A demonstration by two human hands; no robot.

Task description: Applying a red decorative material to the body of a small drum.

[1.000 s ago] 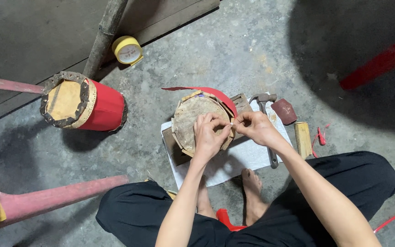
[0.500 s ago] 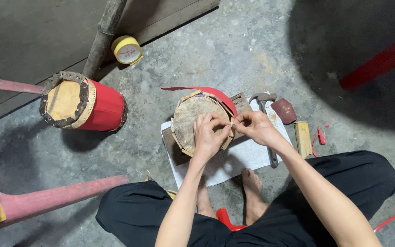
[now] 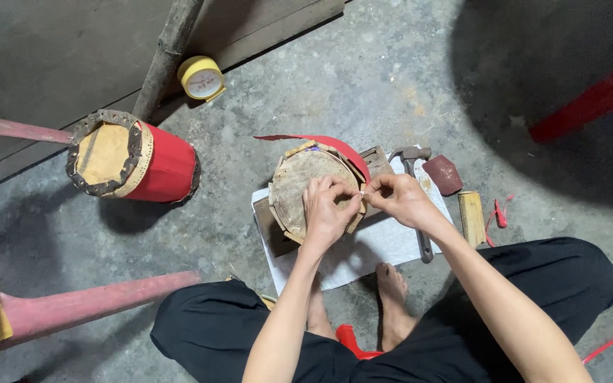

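- Hands first: the left hand (image 3: pixel 326 213) lies over the face of the small drum (image 3: pixel 306 190), fingers curled and pressing near its right rim, while the right hand (image 3: pixel 397 200) pinches closed on something thin at that same rim (too small to name, perhaps a cord or lace end).
- Drum position: it rests on its side on a white cloth (image 3: pixel 384 245) spread on the concrete floor (image 3: pixel 363 85), directly under the left fingers and just to the left of the right fingertips; a red strip (image 3: pixel 335 144) arcs over its top edge, beyond the fingers.
- Doing this step well, as I judge it: the left palm should bear down steadily so the drum does not roll, and the right pinch should pull along the rim, not away from it, so the hide edge does not tear.
- Keeping both sets of fingertips close together gives the finest control; the gap between them is very small now.
- Within reach, to the right of the right hand: a hammer (image 3: pixel 417 202), partly under the wrist, a wooden block (image 3: pixel 472 216), a dark red pad (image 3: pixel 443 174) and small red scraps (image 3: pixel 499 213).
- Well away to the left of the fingers lie a finished red drum (image 3: pixel 136 162) and a yellow tape roll (image 3: pixel 201 77).
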